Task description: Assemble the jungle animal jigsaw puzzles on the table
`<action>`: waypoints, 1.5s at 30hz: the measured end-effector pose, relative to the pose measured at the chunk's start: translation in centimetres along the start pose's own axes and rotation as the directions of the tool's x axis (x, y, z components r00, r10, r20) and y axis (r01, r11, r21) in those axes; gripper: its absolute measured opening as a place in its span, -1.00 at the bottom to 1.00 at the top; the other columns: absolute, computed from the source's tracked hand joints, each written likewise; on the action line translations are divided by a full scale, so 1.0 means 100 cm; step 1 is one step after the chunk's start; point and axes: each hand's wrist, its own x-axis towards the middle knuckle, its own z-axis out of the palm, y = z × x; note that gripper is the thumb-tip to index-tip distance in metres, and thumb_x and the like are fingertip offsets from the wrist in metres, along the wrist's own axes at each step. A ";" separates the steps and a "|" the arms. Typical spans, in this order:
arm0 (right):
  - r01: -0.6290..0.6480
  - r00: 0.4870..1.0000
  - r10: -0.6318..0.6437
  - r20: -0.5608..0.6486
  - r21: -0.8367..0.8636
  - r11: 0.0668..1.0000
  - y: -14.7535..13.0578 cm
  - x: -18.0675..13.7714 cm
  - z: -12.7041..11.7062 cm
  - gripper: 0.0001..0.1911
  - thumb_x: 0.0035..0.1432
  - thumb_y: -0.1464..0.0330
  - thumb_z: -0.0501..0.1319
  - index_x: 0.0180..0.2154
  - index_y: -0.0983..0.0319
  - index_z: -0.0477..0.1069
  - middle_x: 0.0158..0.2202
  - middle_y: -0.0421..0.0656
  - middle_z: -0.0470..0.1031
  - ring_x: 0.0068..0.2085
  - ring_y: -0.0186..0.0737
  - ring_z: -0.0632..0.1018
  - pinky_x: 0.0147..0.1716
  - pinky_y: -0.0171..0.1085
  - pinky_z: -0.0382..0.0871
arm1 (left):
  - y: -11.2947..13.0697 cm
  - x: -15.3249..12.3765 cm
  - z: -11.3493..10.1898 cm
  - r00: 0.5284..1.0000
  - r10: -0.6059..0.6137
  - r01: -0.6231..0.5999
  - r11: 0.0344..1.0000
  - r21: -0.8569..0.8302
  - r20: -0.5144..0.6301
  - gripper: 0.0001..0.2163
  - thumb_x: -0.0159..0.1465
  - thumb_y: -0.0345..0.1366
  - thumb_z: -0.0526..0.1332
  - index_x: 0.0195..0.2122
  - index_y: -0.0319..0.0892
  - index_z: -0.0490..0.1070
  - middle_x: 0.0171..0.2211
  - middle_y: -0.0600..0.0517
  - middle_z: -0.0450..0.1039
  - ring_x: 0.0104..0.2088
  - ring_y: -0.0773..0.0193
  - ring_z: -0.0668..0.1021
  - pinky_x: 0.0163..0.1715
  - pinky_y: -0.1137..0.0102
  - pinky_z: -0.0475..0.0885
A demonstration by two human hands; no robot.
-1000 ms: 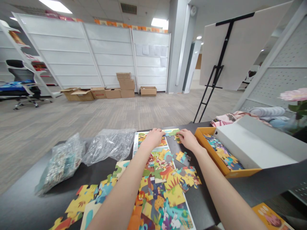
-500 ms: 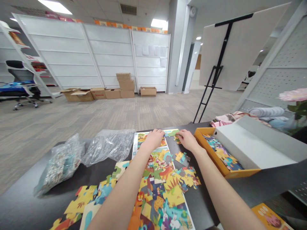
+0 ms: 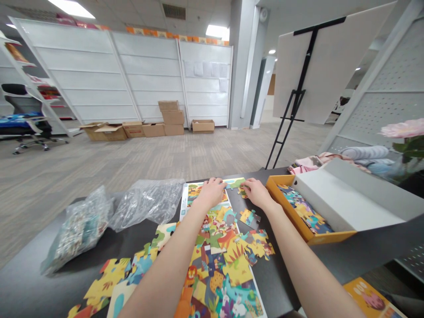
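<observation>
Your left hand (image 3: pixel 212 192) lies palm down at the far end of the puzzle sheet (image 3: pixel 183 201), fingers bent onto it and fingertips touching the left end of a long green piece (image 3: pixel 236 182); whether those fingers pinch the piece or only press on it cannot be told from this angle. Your right hand (image 3: pixel 256 193) rests just beside, knuckles up, fingertips drawn close over a small piece (image 3: pixel 243 191) that sits right under the green one; the grip there is hidden too. Both pieces lie at the sheet's far right corner, between your two hands, on the dark table (image 3: pixel 39 287); another loose piece (image 3: pixel 248 217) lies near your right wrist; a heap of bright pieces (image 3: pixel 232 254) covers the nearer part of the sheet between your forearms, and bigger pieces (image 3: pixel 109 278) are spread to the left of your left arm. Left of the sheet are a crumpled clear bag (image 3: pixel 149 203) and, further left, a bag filled with pieces (image 3: pixel 79 225); to your right stands an orange box (image 3: pixel 288 213) with pieces inside, a grey lid (image 3: pixel 344 198) lying across it.
</observation>
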 end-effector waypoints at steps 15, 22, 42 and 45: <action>-0.021 0.999 0.021 0.027 -0.006 1.000 -0.001 0.000 -0.002 -0.69 0.35 0.38 0.08 -0.06 0.13 0.58 0.04 -0.08 0.50 -0.05 -0.08 0.46 -0.07 -0.21 0.34 | -0.014 0.005 -0.001 0.999 -0.034 0.038 0.977 -0.209 0.025 -0.62 0.31 -0.45 0.02 0.14 -0.19 0.36 0.11 -0.13 0.49 0.15 0.10 0.47 0.14 0.26 0.37; -0.019 0.999 0.019 0.027 -0.017 1.000 0.002 0.001 -0.001 -0.70 0.36 0.36 0.09 -0.06 0.11 0.59 0.04 -0.07 0.51 -0.05 -0.07 0.48 -0.10 -0.21 0.35 | -0.022 0.006 0.004 0.999 -0.037 0.026 0.965 -0.262 -0.035 -0.68 0.29 -0.43 0.09 0.06 -0.21 0.37 0.10 -0.13 0.44 0.13 0.15 0.47 0.16 0.32 0.36; -0.025 0.999 0.026 0.025 -0.036 0.999 0.004 0.000 -0.004 -0.69 0.36 0.36 0.09 -0.05 0.12 0.59 0.06 -0.08 0.51 -0.04 -0.08 0.49 -0.05 -0.22 0.36 | -0.027 0.006 -0.036 0.995 -0.104 0.099 0.973 -0.207 -0.013 -0.56 0.22 -0.61 0.01 0.09 -0.27 0.39 0.08 -0.19 0.48 0.10 0.13 0.52 0.13 0.30 0.39; -0.039 0.999 0.040 0.027 -0.039 0.998 0.005 0.001 -0.005 -0.69 0.35 0.35 0.09 -0.05 0.12 0.60 0.07 -0.08 0.52 -0.03 -0.06 0.49 -0.06 -0.21 0.36 | -0.015 0.001 -0.067 0.993 -0.104 0.091 0.979 -0.183 -0.062 -0.54 0.27 -0.58 -0.04 0.18 -0.29 0.31 0.17 -0.21 0.40 0.17 0.12 0.47 0.17 0.29 0.35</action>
